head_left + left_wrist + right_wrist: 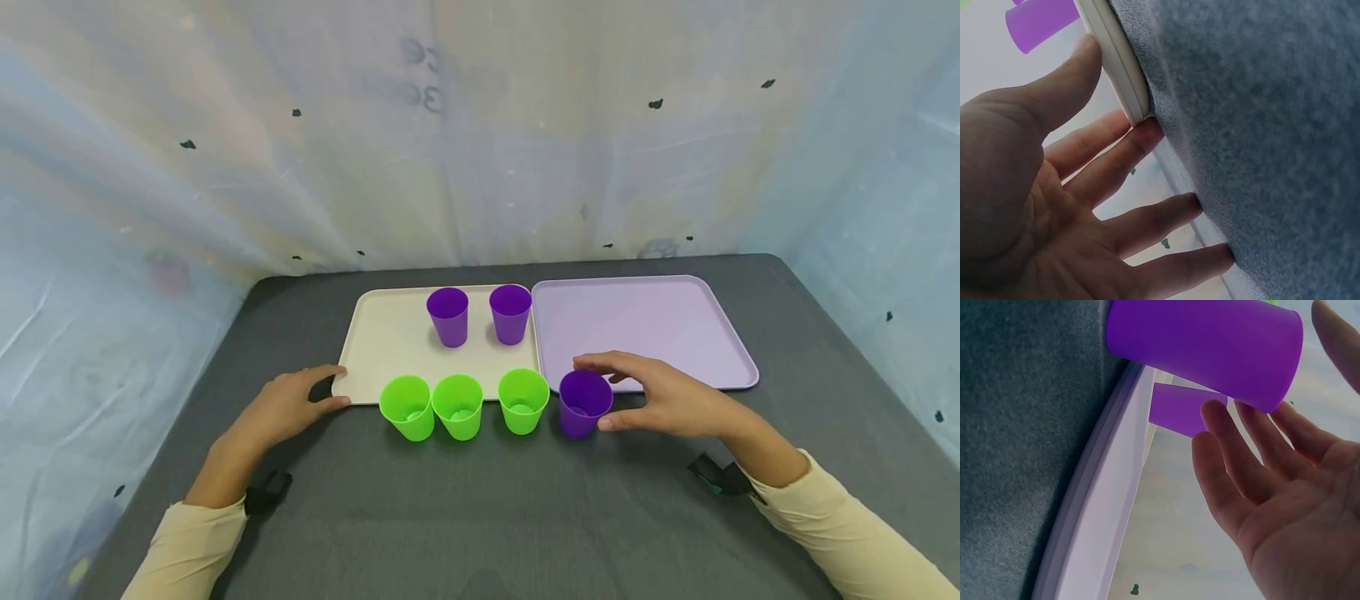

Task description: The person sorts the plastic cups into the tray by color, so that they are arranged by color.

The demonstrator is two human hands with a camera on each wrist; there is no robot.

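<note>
At the front left corner of a cream tray point(386, 333), my left hand point(281, 408) touches the rim point(1117, 65) with the thumb and nearest fingers, the others spread. My right hand point(667, 404) curves loosely beside a purple cup point(576, 423) on the table, its thumb and fingers on either side of the cup without gripping it. To the left of that cup, a green cup point(522, 417), a second green cup point(459, 423) and a third green cup point(411, 425) stand upright in a row before the tray. Two more purple cups point(452, 327) stand upright on the tray.
A lilac tray point(637, 325) lies to the right of the cream one, their edges side by side. Grey cloth covers the table point(450, 517). A pale printed curtain point(510, 142) hangs behind the table and along both sides.
</note>
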